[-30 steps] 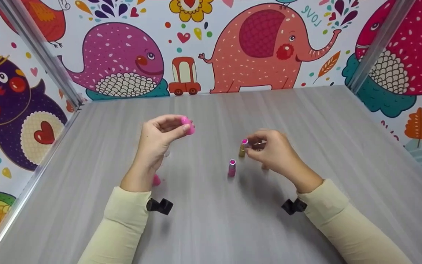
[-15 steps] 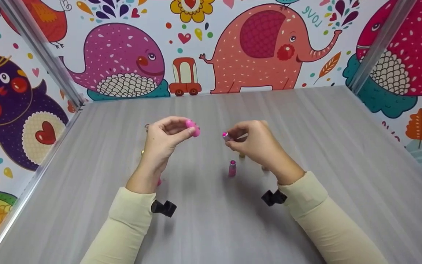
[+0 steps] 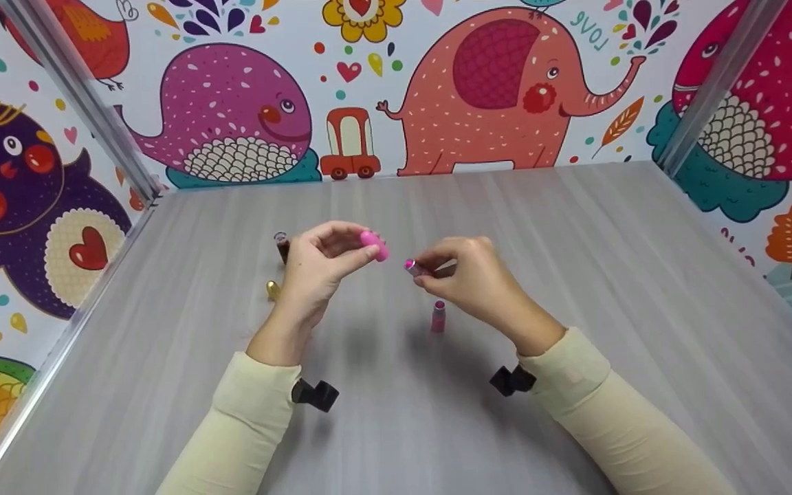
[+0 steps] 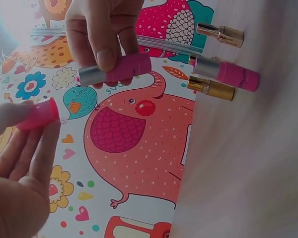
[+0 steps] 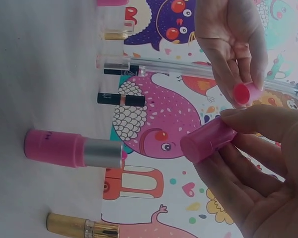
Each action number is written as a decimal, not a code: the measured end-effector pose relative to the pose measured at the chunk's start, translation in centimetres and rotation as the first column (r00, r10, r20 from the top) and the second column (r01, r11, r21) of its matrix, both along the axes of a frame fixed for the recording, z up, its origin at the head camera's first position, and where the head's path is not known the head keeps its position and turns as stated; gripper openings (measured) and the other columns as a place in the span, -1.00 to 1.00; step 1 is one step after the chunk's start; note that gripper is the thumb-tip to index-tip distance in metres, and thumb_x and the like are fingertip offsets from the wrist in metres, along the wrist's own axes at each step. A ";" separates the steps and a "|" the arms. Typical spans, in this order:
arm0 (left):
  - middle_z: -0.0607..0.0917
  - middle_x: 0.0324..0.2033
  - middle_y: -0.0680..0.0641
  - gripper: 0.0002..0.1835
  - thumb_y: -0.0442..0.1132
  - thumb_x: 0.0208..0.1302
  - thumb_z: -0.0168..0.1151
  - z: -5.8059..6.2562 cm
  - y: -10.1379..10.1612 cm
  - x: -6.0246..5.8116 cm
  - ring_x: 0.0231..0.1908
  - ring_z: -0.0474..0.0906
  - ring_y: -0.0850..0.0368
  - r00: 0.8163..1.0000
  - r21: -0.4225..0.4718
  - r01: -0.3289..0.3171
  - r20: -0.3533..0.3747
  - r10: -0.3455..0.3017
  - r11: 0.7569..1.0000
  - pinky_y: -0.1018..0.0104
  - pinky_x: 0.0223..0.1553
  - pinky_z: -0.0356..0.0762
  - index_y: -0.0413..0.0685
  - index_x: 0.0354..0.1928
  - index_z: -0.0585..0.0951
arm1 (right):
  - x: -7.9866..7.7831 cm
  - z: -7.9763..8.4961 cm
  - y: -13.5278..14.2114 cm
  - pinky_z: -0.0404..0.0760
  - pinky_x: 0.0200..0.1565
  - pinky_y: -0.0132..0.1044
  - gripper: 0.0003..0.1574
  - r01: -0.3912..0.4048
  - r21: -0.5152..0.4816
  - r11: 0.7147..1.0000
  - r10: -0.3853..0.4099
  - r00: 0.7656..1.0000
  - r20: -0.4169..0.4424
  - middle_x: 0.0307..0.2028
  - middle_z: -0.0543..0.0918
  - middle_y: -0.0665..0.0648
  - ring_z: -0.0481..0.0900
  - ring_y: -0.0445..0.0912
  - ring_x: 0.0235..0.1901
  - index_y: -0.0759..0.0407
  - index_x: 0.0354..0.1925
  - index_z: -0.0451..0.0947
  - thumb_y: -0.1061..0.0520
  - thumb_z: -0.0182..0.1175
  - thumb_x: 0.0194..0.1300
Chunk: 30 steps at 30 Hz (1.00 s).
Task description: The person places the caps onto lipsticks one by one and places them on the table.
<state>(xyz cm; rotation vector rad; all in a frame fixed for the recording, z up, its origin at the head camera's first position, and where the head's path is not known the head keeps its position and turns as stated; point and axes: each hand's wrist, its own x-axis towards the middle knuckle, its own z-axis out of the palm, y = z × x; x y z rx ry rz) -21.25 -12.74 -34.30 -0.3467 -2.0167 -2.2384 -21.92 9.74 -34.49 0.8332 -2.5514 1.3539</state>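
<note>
My left hand pinches a pink lipstick cap between thumb and fingers, its open end turned toward the other hand. In my right hand is a pink lipstick with a silver collar, tilted so its bright pink tip points at the cap. A short gap separates cap and lipstick, both raised over the table. Below them a second uncapped pink lipstick stands upright. Two gold lipsticks, one plain gold and one paler, stand near it.
Left of the left hand stand a dark tube with a clear top and a gold piece. The right wrist view shows another dark tube. A printed cartoon wall closes the table's far side.
My right hand has carried its lipstick left, away from the gold one, and tipped it toward the cap. My left hand has drifted right with the cap. The gap between them has narrowed.
</note>
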 end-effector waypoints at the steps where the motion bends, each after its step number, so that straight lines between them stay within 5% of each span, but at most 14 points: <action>1: 0.71 -0.20 -0.19 -0.62 -0.18 -0.03 0.51 0.0 0.0 0.0 -0.13 0.65 -0.10 1.000 -0.005 0.005 -0.003 -0.005 1.000 0.13 -0.02 0.59 -0.17 -0.15 0.65 | 0.0 0.0 0.0 0.65 -0.28 -0.42 -0.81 -0.003 -0.001 1.000 0.003 1.000 -0.003 -0.38 0.69 -0.11 0.66 -0.29 -0.35 0.07 -0.29 0.73 0.22 0.43 0.04; 30: 0.69 -0.27 -0.10 -0.67 -0.08 -0.03 0.50 -1.6 2.2 0.1 -0.14 0.60 0.01 0.999 -0.151 0.012 -0.039 -0.018 0.988 0.15 -0.01 0.56 -0.04 -0.23 0.68 | 0.3 0.0 -0.3 0.67 -0.31 -0.36 -0.77 -0.032 -0.055 0.998 0.032 0.999 0.011 -0.39 0.72 -0.09 0.67 -0.26 -0.38 0.07 -0.27 0.73 0.19 0.46 0.02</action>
